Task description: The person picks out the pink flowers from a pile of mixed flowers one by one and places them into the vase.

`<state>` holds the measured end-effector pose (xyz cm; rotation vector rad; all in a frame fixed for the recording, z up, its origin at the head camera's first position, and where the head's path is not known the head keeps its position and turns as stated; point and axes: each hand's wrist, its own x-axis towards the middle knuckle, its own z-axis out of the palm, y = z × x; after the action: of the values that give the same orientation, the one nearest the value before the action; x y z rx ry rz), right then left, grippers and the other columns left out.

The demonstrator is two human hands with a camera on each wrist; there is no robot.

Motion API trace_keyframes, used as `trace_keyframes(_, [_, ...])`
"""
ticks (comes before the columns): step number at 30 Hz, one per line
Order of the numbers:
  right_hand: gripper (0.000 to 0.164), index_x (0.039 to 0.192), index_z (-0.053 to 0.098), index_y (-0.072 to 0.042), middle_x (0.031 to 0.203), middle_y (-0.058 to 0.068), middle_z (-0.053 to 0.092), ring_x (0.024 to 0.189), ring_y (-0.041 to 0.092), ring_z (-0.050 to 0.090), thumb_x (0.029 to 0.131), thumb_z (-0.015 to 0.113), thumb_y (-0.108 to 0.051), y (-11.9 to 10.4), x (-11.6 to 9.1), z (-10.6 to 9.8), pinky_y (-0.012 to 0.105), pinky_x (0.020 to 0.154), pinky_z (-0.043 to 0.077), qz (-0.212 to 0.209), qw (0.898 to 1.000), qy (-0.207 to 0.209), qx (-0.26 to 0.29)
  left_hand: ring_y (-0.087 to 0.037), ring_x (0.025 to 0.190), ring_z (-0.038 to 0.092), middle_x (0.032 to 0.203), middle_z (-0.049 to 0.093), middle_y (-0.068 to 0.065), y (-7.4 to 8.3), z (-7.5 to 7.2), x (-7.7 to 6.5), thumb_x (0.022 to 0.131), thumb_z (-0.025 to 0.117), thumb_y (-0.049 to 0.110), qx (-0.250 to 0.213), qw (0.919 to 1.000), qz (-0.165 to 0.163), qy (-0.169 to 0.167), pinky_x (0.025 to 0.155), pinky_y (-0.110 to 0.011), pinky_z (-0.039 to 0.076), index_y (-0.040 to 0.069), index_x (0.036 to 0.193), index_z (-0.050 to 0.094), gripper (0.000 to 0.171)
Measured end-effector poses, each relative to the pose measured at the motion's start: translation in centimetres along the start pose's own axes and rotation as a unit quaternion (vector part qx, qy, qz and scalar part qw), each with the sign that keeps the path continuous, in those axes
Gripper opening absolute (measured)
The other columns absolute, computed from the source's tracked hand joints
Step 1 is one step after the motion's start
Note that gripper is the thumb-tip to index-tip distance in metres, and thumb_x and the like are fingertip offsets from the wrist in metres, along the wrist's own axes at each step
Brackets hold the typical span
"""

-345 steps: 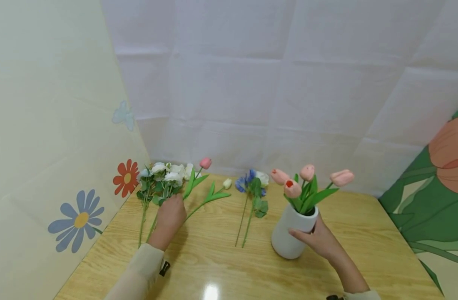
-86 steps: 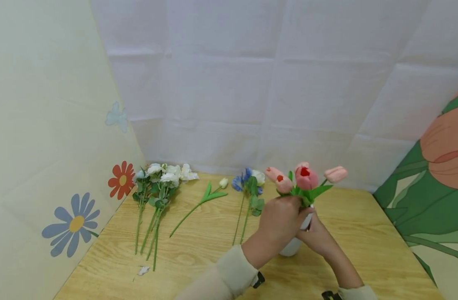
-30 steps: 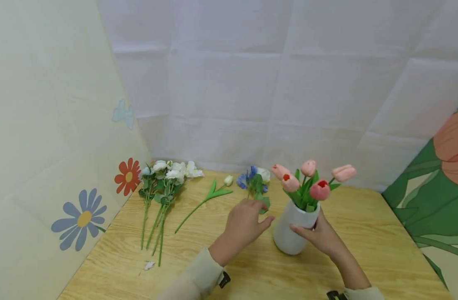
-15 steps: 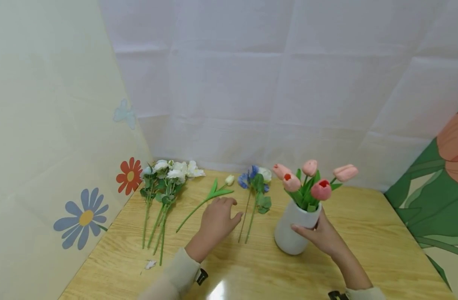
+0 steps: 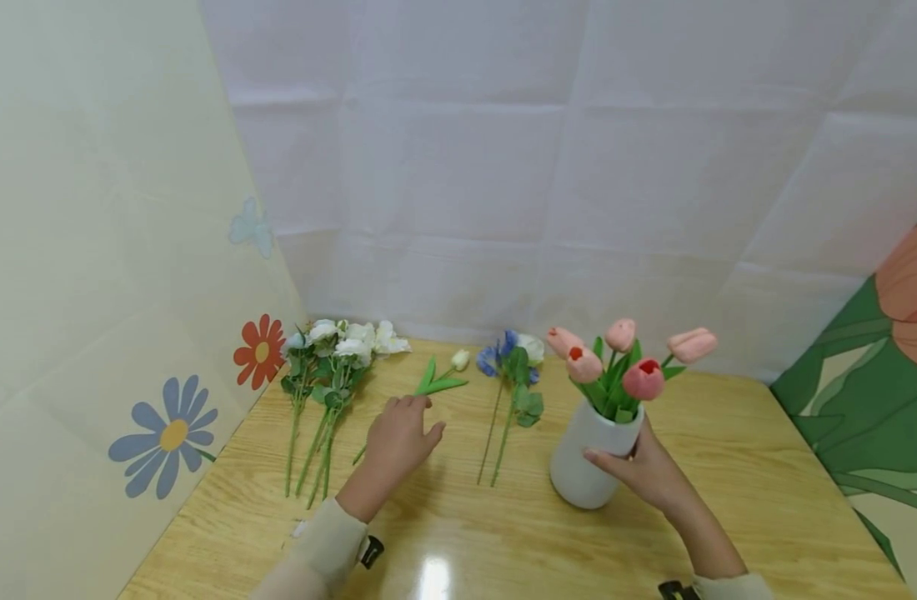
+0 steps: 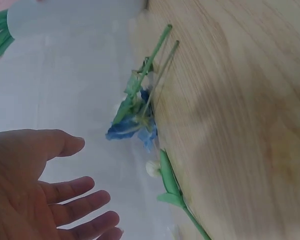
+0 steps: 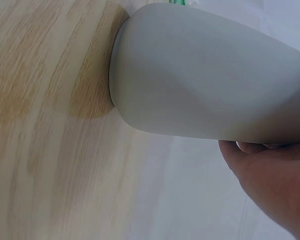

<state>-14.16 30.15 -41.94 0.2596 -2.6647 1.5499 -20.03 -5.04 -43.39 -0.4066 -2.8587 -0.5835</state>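
Observation:
My right hand grips the side of a white vase near its top, thumb across the front. In the right wrist view, the vase's smooth wall fills much of the picture, its base at the tabletop. Several light pink tulips and one darker pink tulip stand in it. Over the table on the left, my left hand has its fingers spread and nothing in them. It hides part of the stem of a white tulip, whose green leaves show in the left wrist view.
Several white flowers with long green stems lie at the back left. A blue flower and a white flower lie between the hands. A small white scrap is by the left sleeve. White cloth hangs behind the wooden table.
The darker pink tulip went from the table into the vase. My left hand then withdrew leftward, past the blue flower, to the white tulip. The right hand kept its hold on the vase.

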Motion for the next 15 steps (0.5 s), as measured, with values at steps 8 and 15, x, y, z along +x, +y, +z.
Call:
trace_keyframes(8, [0.095,0.158,0.009,-0.014,0.144,0.022,0.042,0.127,0.04,0.046,0.092,0.077,-0.017,-0.1,0.0,0.0,0.053,0.097,0.048,0.004,1.0,0.003,0.005,-0.033,0.109,0.062,0.113,0.07,-0.01,-1.8,-0.2,-0.4,0.093,0.074,0.037,0.006,0.9998,-0.019,0.009,0.075,-0.044,0.058,0.007,0.118,0.068,0.04])
trace_keyframes(15, [0.093,0.157,0.011,-0.014,0.144,0.021,0.043,0.127,0.038,0.047,0.092,0.076,-0.014,-0.1,0.0,-0.1,0.051,0.097,0.048,-0.006,1.0,0.006,-0.001,-0.033,0.106,0.064,0.112,0.069,-0.013,-3.5,-0.6,-0.7,0.094,0.073,0.035,0.004,0.9991,-0.041,-0.002,0.074,-0.045,0.058,0.003,0.121,0.067,0.042])
